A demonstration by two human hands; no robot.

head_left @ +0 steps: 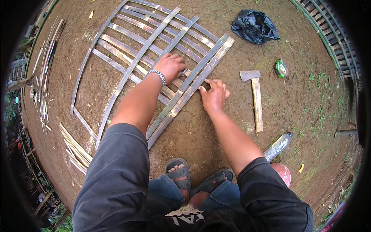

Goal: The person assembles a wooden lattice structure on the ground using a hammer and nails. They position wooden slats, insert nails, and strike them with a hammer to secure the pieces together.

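A lattice of flat bamboo slats (140, 56) lies on the ground ahead of me, long strips crossed by shorter ones. My left hand (170, 69), with a chain bracelet at the wrist, reaches over it. Its fingers curl down onto a slat beside the near right edge, and the fingertips are partly hidden. Along that edge run two long slats side by side, the outer slat (189, 94) being nearest me. Against the outer slat's edge rests my right hand (215, 94), thumb and index finger apart, the other fingers loosely bent, nothing visible in it.
Right of the lattice lie a hatchet (256, 101) with a wooden handle, a green and black tape measure (281, 68) and a black plastic bag (255, 27). A clear bottle (278, 147) and a reddish round object (281, 173) are by my right arm. Loose strips (74, 150) lie left.
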